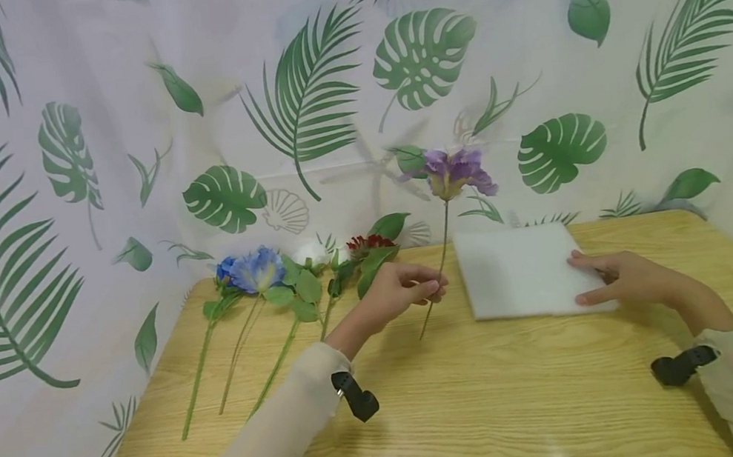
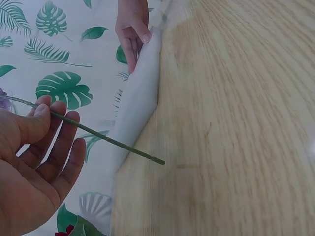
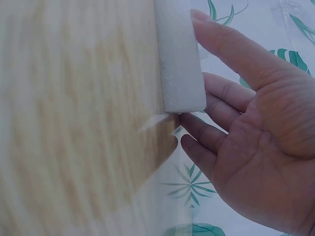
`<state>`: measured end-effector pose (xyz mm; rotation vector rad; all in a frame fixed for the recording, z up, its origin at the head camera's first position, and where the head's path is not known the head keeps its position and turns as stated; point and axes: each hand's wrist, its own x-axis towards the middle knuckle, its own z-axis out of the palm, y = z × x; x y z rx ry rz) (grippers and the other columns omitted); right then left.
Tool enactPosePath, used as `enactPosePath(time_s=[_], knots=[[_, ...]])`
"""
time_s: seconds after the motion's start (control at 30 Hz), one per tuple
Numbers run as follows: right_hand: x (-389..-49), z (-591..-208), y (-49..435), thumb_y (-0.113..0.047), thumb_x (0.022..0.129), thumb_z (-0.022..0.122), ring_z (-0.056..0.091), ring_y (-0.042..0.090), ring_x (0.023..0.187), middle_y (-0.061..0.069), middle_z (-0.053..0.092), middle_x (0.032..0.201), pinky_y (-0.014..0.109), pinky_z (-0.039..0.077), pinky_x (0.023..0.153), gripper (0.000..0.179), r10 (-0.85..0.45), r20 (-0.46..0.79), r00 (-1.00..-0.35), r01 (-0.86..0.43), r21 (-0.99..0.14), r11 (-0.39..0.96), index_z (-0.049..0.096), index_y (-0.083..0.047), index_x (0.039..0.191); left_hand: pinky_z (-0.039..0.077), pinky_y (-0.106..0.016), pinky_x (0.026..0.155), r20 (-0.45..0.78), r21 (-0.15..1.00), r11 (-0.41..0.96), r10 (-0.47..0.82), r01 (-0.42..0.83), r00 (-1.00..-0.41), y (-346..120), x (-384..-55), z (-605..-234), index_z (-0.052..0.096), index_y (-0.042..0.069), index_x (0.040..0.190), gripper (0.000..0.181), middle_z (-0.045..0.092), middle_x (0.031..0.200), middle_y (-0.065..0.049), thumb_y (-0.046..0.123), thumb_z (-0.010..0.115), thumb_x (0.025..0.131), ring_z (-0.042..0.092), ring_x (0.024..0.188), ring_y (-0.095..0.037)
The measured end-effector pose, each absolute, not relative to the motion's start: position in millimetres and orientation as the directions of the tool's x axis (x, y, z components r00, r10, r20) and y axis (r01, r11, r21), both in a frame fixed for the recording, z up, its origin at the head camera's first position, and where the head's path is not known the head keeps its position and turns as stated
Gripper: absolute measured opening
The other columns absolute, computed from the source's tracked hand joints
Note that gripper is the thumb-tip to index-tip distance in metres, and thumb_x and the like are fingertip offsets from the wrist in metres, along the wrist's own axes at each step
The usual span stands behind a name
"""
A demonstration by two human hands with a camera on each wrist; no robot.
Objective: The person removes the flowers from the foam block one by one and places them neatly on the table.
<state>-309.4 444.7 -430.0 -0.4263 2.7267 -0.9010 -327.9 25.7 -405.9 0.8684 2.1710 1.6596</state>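
A purple artificial flower [image 1: 457, 170] stands nearly upright, its bloom at the top. My left hand [image 1: 406, 287] pinches its thin green stem [image 2: 118, 142] between thumb and fingertips, and the stem's lower end sticks out below the hand. To the right lies a white foam block [image 1: 521, 272] on the table. My right hand [image 1: 633, 278] rests at the block's right end, with thumb and a finger spread over its surface. In the right wrist view, the other fingers lie beside the foam's end, loosely bent.
Left of my left hand, blue flowers [image 1: 257, 270], a red flower [image 1: 368, 243] and a pale one lie with their stems toward me on the wooden table [image 1: 465, 404]. A leaf-printed cloth [image 1: 344, 141] hangs behind the table's far edge.
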Motion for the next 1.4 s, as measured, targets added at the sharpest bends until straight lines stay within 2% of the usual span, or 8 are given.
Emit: enactPosePath(time_s=[0.37,0.77,1.0,1.4], knots=[[-310.2,-430.3,443.3,-0.036,0.086,0.082,0.029,0.055,0.146,0.026,0.031,0.161,-0.006,0.03,0.086,0.086,-0.338,-0.125,-0.933,-0.198,-0.606,0.77,0.042,0.002,0.153,0.064,-0.034,0.082,0.11,0.948,0.179,0.592,0.263,-0.798,13.4,-324.7,-410.7,0.07,-0.003,0.125,0.027,0.073,0.116,-0.022,0.009,0.061,0.102,0.075,0.091,-0.018],[-311.1,-431.3,444.3,-0.037,0.087,0.081,0.029,0.054,0.146,0.027,0.031,0.161,-0.006,0.03,0.087,0.086,-0.338,-0.129,-0.932,-0.199,-0.597,0.777,0.041,0.002,0.153,0.065,-0.038,0.08,0.069,0.963,0.167,0.601,0.209,-0.796,6.0,-321.5,-410.3,0.068,-0.005,0.128,0.029,0.067,0.128,-0.027,0.006,0.061,0.102,0.076,0.093,-0.02],[-310.8,-431.7,444.8,-0.035,0.088,0.081,0.029,0.054,0.146,0.026,0.031,0.161,-0.006,0.03,0.087,0.085,-0.338,-0.125,-0.933,-0.2,-0.6,0.775,0.041,0.002,0.153,0.065,-0.038,0.079,0.044,0.972,0.158,0.613,0.177,-0.789,6.2,-320.9,-409.1,0.068,-0.005,0.126,0.028,0.07,0.122,-0.025,0.005,0.062,0.101,0.074,0.086,-0.012],[-310.5,-432.2,445.1,-0.035,0.088,0.08,0.029,0.054,0.146,0.026,0.03,0.161,-0.006,0.03,0.087,0.085,-0.339,-0.129,-0.932,-0.198,-0.603,0.773,0.04,0.002,0.154,0.065,-0.039,0.079,0.003,0.981,0.149,0.628,0.124,-0.778,9.2,-322.1,-412.8,0.065,-0.01,0.127,0.029,0.062,0.127,-0.033,0.003,0.062,0.101,0.074,0.083,-0.009]])
